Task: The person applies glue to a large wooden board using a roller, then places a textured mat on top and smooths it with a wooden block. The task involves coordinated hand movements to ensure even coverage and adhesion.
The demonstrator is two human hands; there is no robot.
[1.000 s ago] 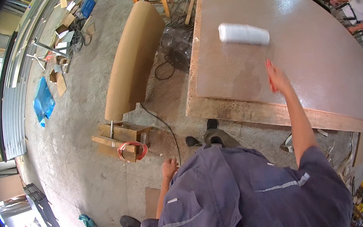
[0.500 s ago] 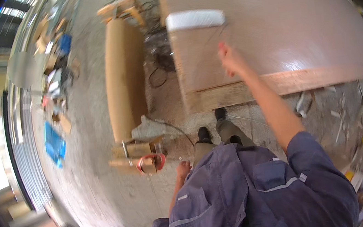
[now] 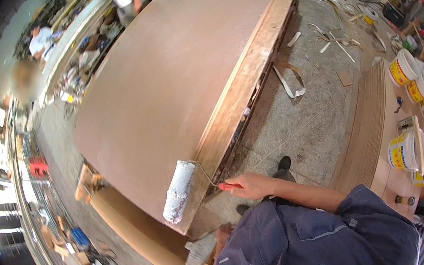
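My right hand [image 3: 249, 185] grips the red handle of a paint roller. Its white roller sleeve [image 3: 178, 191] lies on the near corner of a large brown plywood sheet [image 3: 172, 78], close to the edge. The sheet tops a thick stack of boards [image 3: 248, 81]. My forearm reaches out from a dark blue work sleeve [image 3: 313, 237]. My left hand is out of sight.
Another stack of thin boards [image 3: 367, 121] stands at the right, with several white and yellow buckets [image 3: 402, 68] on and beside it. Wood strips [image 3: 291, 80] litter the concrete floor. A brown roll [image 3: 134, 233] lies at lower left. Other people [image 3: 42, 40] work at the far side.
The view has swung round. The roller has come back from the middle of the sheet to its near corner. My left hand, earlier hanging at my side, has left the picture.
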